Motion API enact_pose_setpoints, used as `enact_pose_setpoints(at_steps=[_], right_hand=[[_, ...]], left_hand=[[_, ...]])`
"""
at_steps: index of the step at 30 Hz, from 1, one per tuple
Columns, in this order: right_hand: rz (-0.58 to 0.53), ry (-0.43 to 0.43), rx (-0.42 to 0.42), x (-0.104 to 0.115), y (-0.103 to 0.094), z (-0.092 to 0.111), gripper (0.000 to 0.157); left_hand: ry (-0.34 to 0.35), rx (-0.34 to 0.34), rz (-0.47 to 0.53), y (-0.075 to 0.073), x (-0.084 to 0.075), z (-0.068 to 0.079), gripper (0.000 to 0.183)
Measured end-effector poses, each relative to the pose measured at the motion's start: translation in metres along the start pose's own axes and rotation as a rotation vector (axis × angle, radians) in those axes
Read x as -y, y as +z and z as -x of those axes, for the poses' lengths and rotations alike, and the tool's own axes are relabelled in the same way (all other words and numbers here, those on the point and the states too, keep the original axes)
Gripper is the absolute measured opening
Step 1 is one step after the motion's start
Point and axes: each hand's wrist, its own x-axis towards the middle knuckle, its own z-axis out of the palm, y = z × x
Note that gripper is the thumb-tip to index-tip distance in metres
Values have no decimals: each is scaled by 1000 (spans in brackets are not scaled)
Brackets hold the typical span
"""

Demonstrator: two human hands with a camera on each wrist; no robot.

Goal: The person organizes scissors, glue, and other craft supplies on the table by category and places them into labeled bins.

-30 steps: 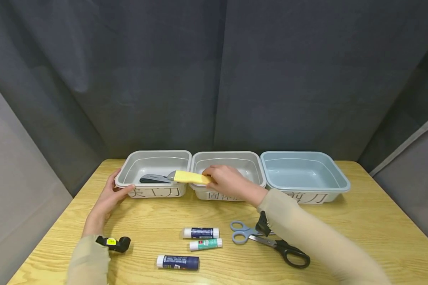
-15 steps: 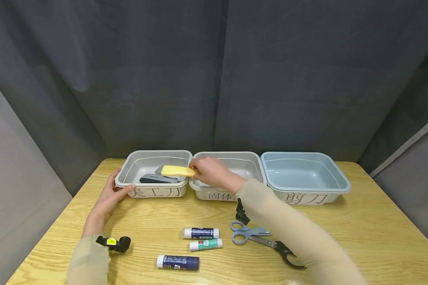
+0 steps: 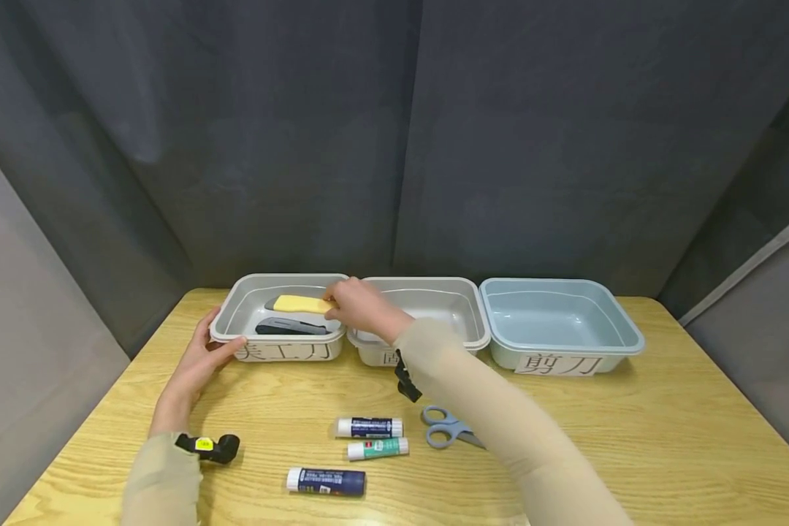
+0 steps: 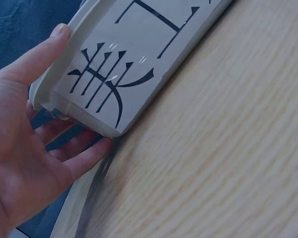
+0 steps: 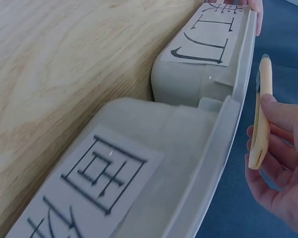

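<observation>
- Nearest on the table (image 3: 256, 409)?
- A dark blue glue stick (image 3: 326, 481), lying on its side. Past it, a green glue stick (image 3: 378, 448) and a blue-and-white glue stick (image 3: 370, 428), close together.
- To the right of those?
- Blue-handled scissors (image 3: 456, 427), partly hidden behind the right sleeve (image 3: 473, 387).
- And the left hand (image 3: 200, 358)?
- Clamped on the left end of the left tub (image 3: 289, 275), thumb at the rim, fingers curled round the end wall.
- Inside that tub?
- A grey-and-black knife (image 3: 291, 326), lying along the near side.
- Beyond it, the right hand (image 3: 364, 307)?
- Pinching a yellow knife (image 3: 302, 304) between thumb and fingers, above the left tub, tip pointing left.
- Alongside?
- A grey middle tub (image 3: 421, 280), partly covered by the right arm, then a light blue tub (image 3: 544, 282).
- Farthest back?
- A dark curtain (image 3: 394, 131).
</observation>
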Motion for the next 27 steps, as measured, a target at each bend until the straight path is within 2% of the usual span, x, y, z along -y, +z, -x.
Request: enact_pose_setpoints(at_steps=[5,8,14,22,27], right_hand=[[-12,45,15,7,3,-12,28],[5,61,15,11,5,-20,28],[51,41,26,20,19,-34,25],[105,56,30,27,41,-40,24],[123,81,62,29,48,-41,28]], left_hand=[[12,1,-4,2,-10,6,91],[18,2,-5,1,-10,5,92],[13,-10,-4,-1,-6,5,91],[42,-2,10,-1,-7,10,88],[23,-17,27,2,-8,14,89]])
